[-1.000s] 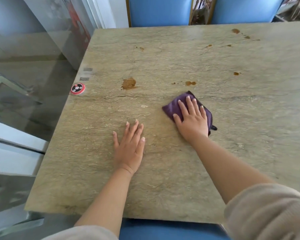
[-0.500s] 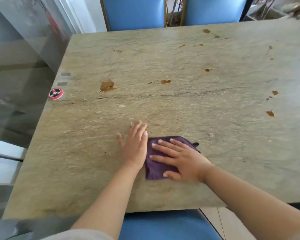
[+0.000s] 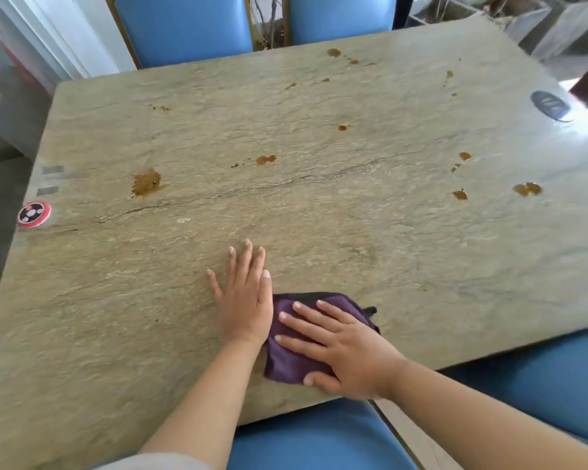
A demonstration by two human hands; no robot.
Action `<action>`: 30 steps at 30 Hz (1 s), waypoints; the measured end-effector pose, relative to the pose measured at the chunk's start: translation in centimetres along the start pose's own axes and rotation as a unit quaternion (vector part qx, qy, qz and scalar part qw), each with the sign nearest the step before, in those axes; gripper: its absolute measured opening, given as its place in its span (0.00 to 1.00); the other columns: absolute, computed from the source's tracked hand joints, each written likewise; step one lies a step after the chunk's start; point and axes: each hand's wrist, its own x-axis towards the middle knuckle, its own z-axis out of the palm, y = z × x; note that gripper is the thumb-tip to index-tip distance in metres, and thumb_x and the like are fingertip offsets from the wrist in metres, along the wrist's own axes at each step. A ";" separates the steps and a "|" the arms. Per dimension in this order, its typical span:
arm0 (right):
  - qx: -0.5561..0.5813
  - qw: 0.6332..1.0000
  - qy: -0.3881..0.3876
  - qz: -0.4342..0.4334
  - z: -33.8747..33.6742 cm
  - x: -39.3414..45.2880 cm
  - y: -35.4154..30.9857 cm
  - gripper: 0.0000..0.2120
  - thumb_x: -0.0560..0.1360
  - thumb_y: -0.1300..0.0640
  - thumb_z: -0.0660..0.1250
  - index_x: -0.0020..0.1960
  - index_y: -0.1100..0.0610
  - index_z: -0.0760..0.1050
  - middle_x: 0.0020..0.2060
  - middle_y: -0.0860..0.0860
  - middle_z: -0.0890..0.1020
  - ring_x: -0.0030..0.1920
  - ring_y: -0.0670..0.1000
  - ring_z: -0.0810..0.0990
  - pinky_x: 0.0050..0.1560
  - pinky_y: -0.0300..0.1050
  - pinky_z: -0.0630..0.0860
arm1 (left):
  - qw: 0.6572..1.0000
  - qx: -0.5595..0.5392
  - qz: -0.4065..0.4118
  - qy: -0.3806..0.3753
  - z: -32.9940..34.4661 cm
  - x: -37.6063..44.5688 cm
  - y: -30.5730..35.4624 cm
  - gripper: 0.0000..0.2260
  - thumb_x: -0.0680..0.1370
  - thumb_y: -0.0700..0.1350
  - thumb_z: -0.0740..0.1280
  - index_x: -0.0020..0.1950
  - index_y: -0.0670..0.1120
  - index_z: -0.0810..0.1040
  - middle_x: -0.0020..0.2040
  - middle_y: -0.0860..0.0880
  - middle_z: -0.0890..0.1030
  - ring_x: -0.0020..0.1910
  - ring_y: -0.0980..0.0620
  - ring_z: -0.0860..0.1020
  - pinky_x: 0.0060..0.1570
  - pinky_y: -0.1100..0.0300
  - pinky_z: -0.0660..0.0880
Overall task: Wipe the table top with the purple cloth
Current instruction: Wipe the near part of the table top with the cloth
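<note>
The purple cloth lies flat on the stone table top close to the near edge. My right hand presses down on it with fingers spread, pointing left. My left hand rests flat on the bare table just left of the cloth, fingers apart, its side touching the cloth. Brown stains mark the table: a large stain at the left, a small stain in the middle, and several more at the right and back.
A round red and black disc sits at the table's left edge. A dark oval object lies at the far right. Blue chairs stand behind the table and another blue chair below my arms.
My right hand has dragged the cloth from the table's middle toward the near edge, up against my left hand. Over the last half second both hands barely moved.
</note>
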 end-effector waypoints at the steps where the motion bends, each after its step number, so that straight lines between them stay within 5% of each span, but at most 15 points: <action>1: -0.011 0.999 -0.010 -0.036 -0.2 -0.8 0.8 0.29 0.80 0.38 0.50 0.78 0.45 0.49 0.78 0.47 0.49 0.78 0.51 0.42 0.75 0.53 0.42 | 1.000 0.021 0.002 -0.008 0.1 0.0 -0.1 0.29 0.78 0.58 0.36 0.79 0.55 0.54 0.79 0.58 0.46 0.78 0.56 0.39 0.74 0.41 0.35; 4: -0.021 1.000 -0.016 0.003 -0.6 -0.8 4.3 0.28 0.80 0.37 0.48 0.77 0.42 0.48 0.78 0.45 0.48 0.77 0.49 0.42 0.76 0.51 0.41 | 0.996 0.082 0.001 -0.029 0.5 0.2 -0.1 0.29 0.78 0.62 0.41 0.79 0.57 0.47 0.79 0.58 0.41 0.78 0.53 0.37 0.73 0.39 0.34; 6: 0.007 0.982 0.026 0.186 -0.5 0.4 6.5 0.28 0.79 0.36 0.47 0.77 0.41 0.49 0.78 0.45 0.47 0.77 0.47 0.43 0.76 0.52 0.45 | 0.994 0.106 0.003 -0.038 0.6 0.2 -0.1 0.29 0.79 0.64 0.44 0.79 0.58 0.44 0.79 0.56 0.39 0.78 0.51 0.36 0.73 0.38 0.34; 9: 0.067 0.898 0.060 0.432 -1.0 2.5 7.2 0.30 0.77 0.36 0.43 0.77 0.43 0.47 0.78 0.46 0.44 0.77 0.48 0.41 0.76 0.52 0.42 | 0.992 0.121 0.011 -0.047 0.5 0.3 0.0 0.28 0.79 0.66 0.41 0.78 0.61 0.40 0.79 0.54 0.37 0.78 0.48 0.35 0.72 0.35 0.35; 11: 0.071 0.898 0.053 0.430 -0.5 3.2 5.2 0.31 0.78 0.37 0.44 0.78 0.45 0.45 0.78 0.48 0.42 0.77 0.51 0.40 0.76 0.51 0.39 | 0.991 0.124 0.009 -0.052 0.6 0.4 -0.2 0.27 0.79 0.66 0.40 0.77 0.63 0.39 0.79 0.54 0.37 0.78 0.48 0.35 0.72 0.34 0.36; 16: 0.010 0.994 0.004 0.112 0.4 -3.0 -2.1 0.28 0.80 0.38 0.50 0.77 0.44 0.50 0.78 0.48 0.49 0.78 0.52 0.43 0.75 0.53 0.41 | 0.988 0.134 -0.003 -0.074 0.5 0.4 0.3 0.26 0.79 0.64 0.40 0.77 0.62 0.39 0.79 0.53 0.36 0.78 0.47 0.35 0.71 0.32 0.38; 19: 0.004 0.997 -0.015 0.069 -0.1 -5.9 -0.4 0.28 0.80 0.36 0.47 0.77 0.42 0.46 0.78 0.46 0.46 0.77 0.50 0.40 0.75 0.53 0.40 | 0.990 0.111 -0.017 -0.085 0.4 0.1 1.9 0.26 0.82 0.58 0.43 0.79 0.57 0.41 0.79 0.51 0.36 0.77 0.45 0.35 0.70 0.31 0.38; 24: 0.016 0.968 -0.015 0.248 -0.6 -6.9 7.3 0.27 0.79 0.35 0.44 0.76 0.38 0.41 0.77 0.44 0.41 0.77 0.48 0.38 0.75 0.49 0.37 | 0.990 0.082 0.047 -0.102 1.9 -0.8 6.9 0.26 0.83 0.54 0.44 0.79 0.54 0.41 0.79 0.55 0.37 0.78 0.50 0.35 0.71 0.31 0.38; 28: 0.082 0.857 0.041 0.507 -1.5 -4.6 11.9 0.29 0.79 0.36 0.44 0.77 0.41 0.42 0.78 0.47 0.40 0.77 0.49 0.38 0.75 0.50 0.37 | 0.992 0.085 0.031 -0.089 2.8 -0.5 8.8 0.25 0.82 0.56 0.44 0.79 0.57 0.42 0.79 0.58 0.39 0.78 0.50 0.36 0.69 0.30 0.35; 30: 0.104 0.828 0.052 0.549 -1.5 -2.6 11.7 0.29 0.80 0.38 0.45 0.78 0.44 0.42 0.78 0.49 0.40 0.77 0.52 0.37 0.75 0.52 0.36 | 0.994 0.084 0.005 -0.066 3.5 -0.2 9.5 0.24 0.82 0.56 0.42 0.78 0.59 0.44 0.79 0.59 0.40 0.78 0.52 0.37 0.70 0.30 0.37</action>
